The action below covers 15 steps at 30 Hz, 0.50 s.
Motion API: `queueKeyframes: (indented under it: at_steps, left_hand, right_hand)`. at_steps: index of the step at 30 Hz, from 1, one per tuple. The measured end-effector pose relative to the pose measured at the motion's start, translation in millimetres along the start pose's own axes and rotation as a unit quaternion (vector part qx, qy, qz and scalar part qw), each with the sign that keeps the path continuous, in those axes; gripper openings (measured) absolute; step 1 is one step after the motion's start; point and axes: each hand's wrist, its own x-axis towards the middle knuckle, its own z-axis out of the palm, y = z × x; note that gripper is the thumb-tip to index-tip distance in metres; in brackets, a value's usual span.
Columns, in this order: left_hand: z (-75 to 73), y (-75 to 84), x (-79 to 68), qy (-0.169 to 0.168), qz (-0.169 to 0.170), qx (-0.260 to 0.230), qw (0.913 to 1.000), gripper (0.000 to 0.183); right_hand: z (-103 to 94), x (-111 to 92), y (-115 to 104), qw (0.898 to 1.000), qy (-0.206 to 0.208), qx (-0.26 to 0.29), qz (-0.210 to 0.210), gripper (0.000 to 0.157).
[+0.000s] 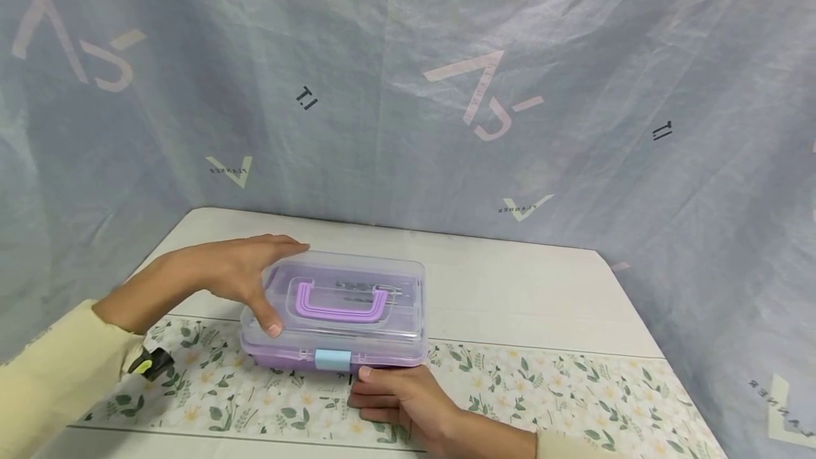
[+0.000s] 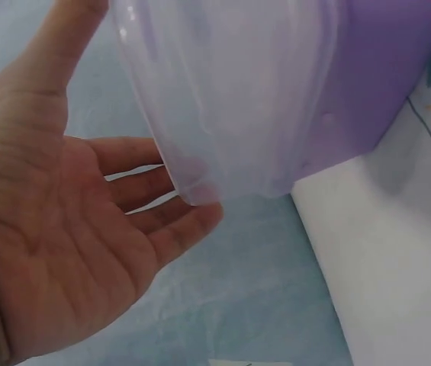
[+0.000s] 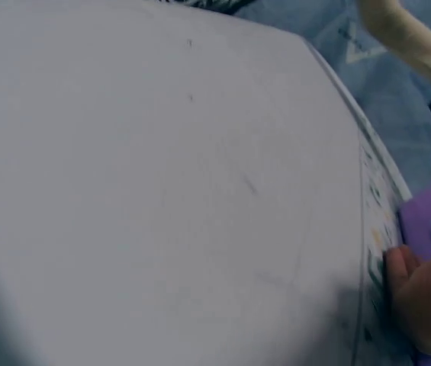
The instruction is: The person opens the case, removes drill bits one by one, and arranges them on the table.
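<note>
A storage box (image 1: 344, 342) with a clear lid, purple base, purple handle (image 1: 341, 314) and light blue latch (image 1: 333, 360) sits on the table with its lid down. Through the lid show several thin metal pieces (image 1: 357, 287), shaped like drill bits. My left hand (image 1: 245, 271) spans the box's left end, thumb on the lid's front part and fingers toward its back edge. In the left wrist view, that hand's fingertips (image 2: 204, 217) curve around the clear lid (image 2: 230, 99). At the front, my right hand (image 1: 408, 399) has its thumb against the base, just right of the latch.
The table (image 1: 510, 289) is white, with a floral strip (image 1: 542, 384) running across under the box. A grey-blue curtain (image 1: 382, 126) with printed letters hangs behind and at both sides. A black and yellow strap (image 1: 151, 363) circles the left sleeve's cuff.
</note>
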Motion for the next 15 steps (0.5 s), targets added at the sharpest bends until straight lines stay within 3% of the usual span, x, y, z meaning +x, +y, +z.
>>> queueKeyframes:
  at_steps: [9,15]
  left_hand:
    - [-2.4,4.1,1.9,-0.008,-0.010,0.009,0.9999,0.148]
    - [-3.1,5.7,3.2,-0.006,-0.011,0.015,0.9998,0.148]
  right_hand:
    - [28.4,6.7,9.9,0.997,0.025,0.073,-0.029,0.055]
    - [40.7,10.9,9.6,0.994,0.058,0.077,-0.044,0.056]
